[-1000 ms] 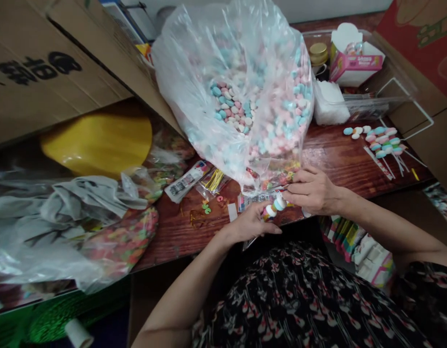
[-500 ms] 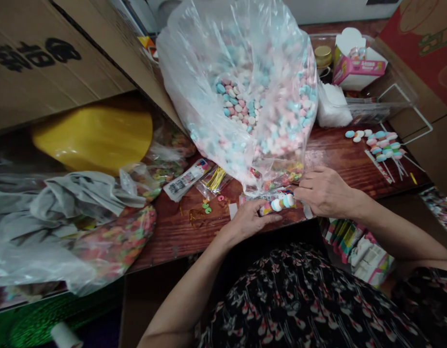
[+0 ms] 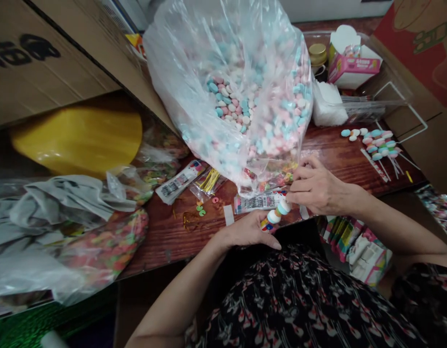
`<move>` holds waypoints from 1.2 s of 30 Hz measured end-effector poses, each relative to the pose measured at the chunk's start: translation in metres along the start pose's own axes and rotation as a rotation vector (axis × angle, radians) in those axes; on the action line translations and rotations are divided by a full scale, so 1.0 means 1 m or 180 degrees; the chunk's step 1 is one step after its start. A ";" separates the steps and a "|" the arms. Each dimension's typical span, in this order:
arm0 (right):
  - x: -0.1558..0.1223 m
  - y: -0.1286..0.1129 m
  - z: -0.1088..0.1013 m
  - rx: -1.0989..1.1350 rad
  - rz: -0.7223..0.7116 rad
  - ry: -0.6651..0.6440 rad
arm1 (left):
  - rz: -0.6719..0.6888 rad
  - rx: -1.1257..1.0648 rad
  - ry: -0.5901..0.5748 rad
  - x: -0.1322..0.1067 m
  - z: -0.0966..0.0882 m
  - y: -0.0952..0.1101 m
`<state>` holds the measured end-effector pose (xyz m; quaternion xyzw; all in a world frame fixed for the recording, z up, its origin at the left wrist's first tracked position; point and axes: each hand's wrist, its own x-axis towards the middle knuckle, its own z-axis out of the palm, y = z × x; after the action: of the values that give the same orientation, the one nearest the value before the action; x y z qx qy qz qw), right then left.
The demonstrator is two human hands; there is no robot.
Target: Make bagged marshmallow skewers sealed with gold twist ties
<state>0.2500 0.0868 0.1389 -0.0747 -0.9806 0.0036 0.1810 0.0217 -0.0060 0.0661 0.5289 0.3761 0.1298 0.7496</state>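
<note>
Both hands meet at the front edge of a dark wooden table (image 3: 180, 237). My left hand (image 3: 247, 231) is closed around the lower end of a candy skewer (image 3: 277, 213) with white and blue pieces on it. My right hand (image 3: 314, 188) pinches the skewer's upper end with curled fingers. Just behind the hands stands a large clear plastic bag (image 3: 230, 87) full of pink, blue and white candies. Printed wrappers (image 3: 258, 201) lie flat on the table under the bag.
Finished candy skewers (image 3: 381, 145) lie at the table's right end, near a pink carton (image 3: 352, 63) and white tissue (image 3: 328, 104). To the left lie a yellow bowl (image 3: 81, 140), bags of colourful candy (image 3: 107, 246), grey plastic and cardboard boxes (image 3: 38, 63). Gold twist ties (image 3: 209, 180) sit mid-table.
The skewer has tilted from nearly level to slanting up toward my right hand, and both hands shifted slightly left and down. The view has moved a little.
</note>
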 end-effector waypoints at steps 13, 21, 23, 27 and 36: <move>-0.008 -0.016 0.000 -0.0308 0.0407 -0.0464 | 0.0268 0.0265 0.0739 0.016 0.010 0.009; -0.017 -0.011 0.002 -0.0110 0.0302 -0.0614 | 0.0194 0.0281 0.0606 0.020 0.015 0.006; -0.017 -0.018 0.003 -0.0148 0.0195 -0.0562 | 0.0216 0.0153 0.0566 0.022 0.015 0.004; -0.016 -0.024 0.013 -0.0057 0.0166 -0.0514 | 0.0227 0.0113 0.0488 0.026 0.015 -0.001; -0.021 -0.015 0.015 0.0171 0.0107 0.0004 | 0.0504 0.0020 0.0595 0.005 0.008 0.008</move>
<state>0.2621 0.0691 0.1182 -0.0863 -0.9787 0.0329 0.1835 0.0323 -0.0050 0.0717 0.5449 0.4019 0.2362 0.6970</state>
